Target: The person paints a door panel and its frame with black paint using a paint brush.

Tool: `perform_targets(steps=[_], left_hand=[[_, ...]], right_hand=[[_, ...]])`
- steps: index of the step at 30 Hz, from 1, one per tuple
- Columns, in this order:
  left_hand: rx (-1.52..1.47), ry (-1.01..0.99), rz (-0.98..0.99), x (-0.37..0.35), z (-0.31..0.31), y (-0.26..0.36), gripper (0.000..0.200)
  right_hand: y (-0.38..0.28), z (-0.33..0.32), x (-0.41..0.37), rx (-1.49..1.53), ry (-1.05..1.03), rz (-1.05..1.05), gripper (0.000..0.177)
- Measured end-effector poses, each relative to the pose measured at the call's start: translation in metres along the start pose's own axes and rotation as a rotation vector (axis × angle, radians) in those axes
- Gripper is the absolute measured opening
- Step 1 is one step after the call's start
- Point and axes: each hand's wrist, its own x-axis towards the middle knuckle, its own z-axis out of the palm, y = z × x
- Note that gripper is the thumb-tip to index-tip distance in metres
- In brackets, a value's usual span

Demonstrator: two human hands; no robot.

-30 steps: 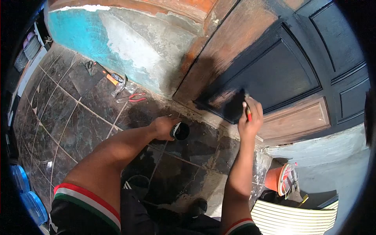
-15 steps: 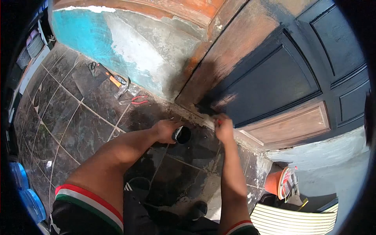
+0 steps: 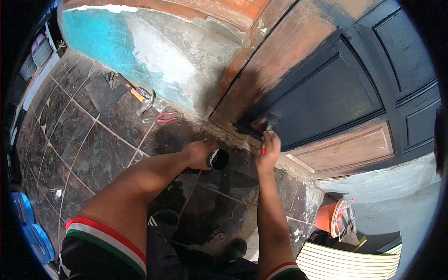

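My left hand (image 3: pixel 198 155) is closed around a small paint can (image 3: pixel 219 160) with dark paint inside, held low over the tiled floor. In my right hand (image 3: pixel 268 156) is a paintbrush (image 3: pixel 269 128) with a red handle, its bristles up against the lower part of the wooden door (image 3: pixel 322 98). Dark paint covers much of that door. Bare brown wood still shows along its left edge and on a lower panel (image 3: pixel 343 147). Near the brush tip, a small patch of reddish wood shows through the dark paint.
Red-handled pliers (image 3: pixel 166 117), a hammer (image 3: pixel 147 103) and scissors (image 3: pixel 110 80) lie by the turquoise and grey wall (image 3: pixel 154 56). An orange bucket (image 3: pixel 325 217) holding tools stands at the right beside a yellow striped surface (image 3: pixel 347 261). Blue-lidded containers (image 3: pixel 39 242) sit at the left.
My right hand has moved up and slightly right along the door with the brush. The reddish bare patch there has become smaller and darker. My left hand and the can have barely moved.
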Motion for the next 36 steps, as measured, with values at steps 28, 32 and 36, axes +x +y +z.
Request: perform_targets(steps=[28, 32, 36], left_hand=[[0.013, 0.031, 0.007, 0.000, 0.000, -0.004, 0.110], [0.011, -0.023, -0.043, 0.002, -0.006, -0.002, 0.112], [0.002, -0.050, -0.067, 0.004, -0.004, 0.000, 0.111]], right_hand=[[0.000, 0.009, -0.006, 0.102, -0.418, 0.143, 0.040], [0.007, 0.006, 0.024, 0.130, -0.429, 0.145, 0.029], [-0.014, -0.050, 0.090, 0.142, -0.040, 0.066, 0.016]])
